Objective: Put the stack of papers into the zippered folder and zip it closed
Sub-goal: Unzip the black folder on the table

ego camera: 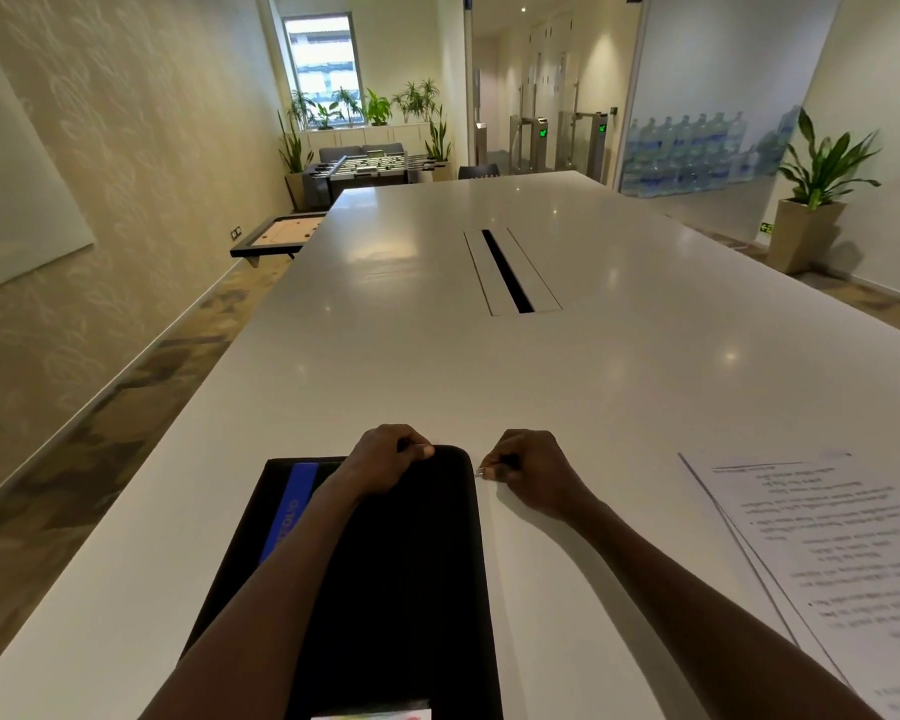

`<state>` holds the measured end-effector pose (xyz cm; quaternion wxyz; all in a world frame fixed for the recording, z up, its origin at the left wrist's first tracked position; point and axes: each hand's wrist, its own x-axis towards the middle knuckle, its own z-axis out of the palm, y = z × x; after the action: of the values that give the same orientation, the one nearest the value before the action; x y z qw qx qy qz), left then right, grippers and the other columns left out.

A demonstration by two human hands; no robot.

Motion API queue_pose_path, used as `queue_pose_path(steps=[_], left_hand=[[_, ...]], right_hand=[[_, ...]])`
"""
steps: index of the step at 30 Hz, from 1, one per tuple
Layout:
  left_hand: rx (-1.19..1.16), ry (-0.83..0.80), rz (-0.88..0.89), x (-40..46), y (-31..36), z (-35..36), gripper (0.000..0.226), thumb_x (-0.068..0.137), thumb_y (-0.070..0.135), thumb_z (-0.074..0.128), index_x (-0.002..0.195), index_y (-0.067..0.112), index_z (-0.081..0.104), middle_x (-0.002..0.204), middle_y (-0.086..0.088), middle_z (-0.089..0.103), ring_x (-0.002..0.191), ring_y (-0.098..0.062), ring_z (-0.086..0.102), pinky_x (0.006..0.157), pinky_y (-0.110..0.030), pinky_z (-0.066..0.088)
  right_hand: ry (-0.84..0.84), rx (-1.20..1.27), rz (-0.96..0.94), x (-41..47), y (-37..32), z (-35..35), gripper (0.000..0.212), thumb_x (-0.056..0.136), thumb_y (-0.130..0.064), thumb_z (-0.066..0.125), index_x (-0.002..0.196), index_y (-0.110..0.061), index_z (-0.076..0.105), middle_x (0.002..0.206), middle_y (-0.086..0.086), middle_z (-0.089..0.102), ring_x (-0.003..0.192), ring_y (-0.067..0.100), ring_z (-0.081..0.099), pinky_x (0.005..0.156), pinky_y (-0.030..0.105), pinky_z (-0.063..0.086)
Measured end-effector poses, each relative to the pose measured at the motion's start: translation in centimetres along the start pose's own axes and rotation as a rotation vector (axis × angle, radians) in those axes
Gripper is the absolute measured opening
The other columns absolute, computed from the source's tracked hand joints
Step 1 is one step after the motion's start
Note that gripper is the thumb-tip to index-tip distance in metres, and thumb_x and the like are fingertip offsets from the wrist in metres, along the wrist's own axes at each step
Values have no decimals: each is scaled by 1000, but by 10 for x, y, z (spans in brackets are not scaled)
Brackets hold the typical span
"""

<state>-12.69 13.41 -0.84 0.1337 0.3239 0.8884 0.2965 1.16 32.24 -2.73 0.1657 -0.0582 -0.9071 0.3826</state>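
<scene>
So here's where I'm at: the black zippered folder [385, 574] lies flat on the white table [437, 356], dead center at 6 o'clock in my view, not opened yet. My left hand [385, 462] is curled over its far top edge, pinning it down. My right hand [528, 467] sits just off the folder's far right corner, pinching what looks like the little metal zipper pull [480, 472]. The stack of papers [827, 553] is waiting over at 4 o'clock, well apart from the folder.

My take on doing this bit right: keep the left hand clamped near the corner so the folder doesn't skate, and drag the pull along the track, not outward. Corners are where it'll likely snag, so go slow there.
</scene>
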Motion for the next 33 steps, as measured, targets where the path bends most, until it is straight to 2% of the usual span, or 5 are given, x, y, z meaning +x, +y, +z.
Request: queue_pose_path(steps=[10, 16, 19, 23, 33], left_hand=[[6, 11, -7, -4, 3, 0, 20, 92, 31, 62, 105, 19, 70, 114, -1, 69, 102, -14, 59, 86, -26, 41], [66, 159, -21, -17, 15, 8, 21, 89, 29, 65, 105, 17, 71, 114, -8, 65, 113, -24, 57, 98, -32, 41], [173, 292, -65, -33, 32, 20, 36, 86, 38, 65, 115, 16, 65, 126, -12, 57, 121, -30, 49, 106, -41, 38], [314, 191, -286, -54, 62, 34, 73, 77, 64, 61, 123, 8, 55, 125, -20, 55, 121, -42, 49, 100, -57, 43], [393, 126, -280, -71, 89, 33, 69, 69, 58, 68, 115, 7, 62, 113, -14, 61, 102, -29, 60, 81, -36, 51]], right_hand=[[27, -36, -66, -50, -13, 6, 20, 76, 3, 69, 79, -15, 80, 78, 2, 72, 78, 13, 61, 74, 18, 43], [85, -24, -7, -73, -21, 11, 11, 82, -11, 72, 84, -20, 80, 78, 2, 72, 78, 16, 60, 76, 29, 45], [102, -15, 20, -77, -26, 12, 9, 83, -18, 72, 86, -22, 79, 78, 2, 71, 77, 18, 60, 75, 31, 45], [126, -22, 32, -82, -35, 12, 11, 83, -19, 72, 91, -21, 80, 81, 5, 72, 75, 18, 62, 71, 31, 47], [141, -49, 55, -92, -48, 11, 16, 82, -7, 69, 90, -15, 80, 82, 9, 73, 75, 22, 63, 67, 30, 47]])
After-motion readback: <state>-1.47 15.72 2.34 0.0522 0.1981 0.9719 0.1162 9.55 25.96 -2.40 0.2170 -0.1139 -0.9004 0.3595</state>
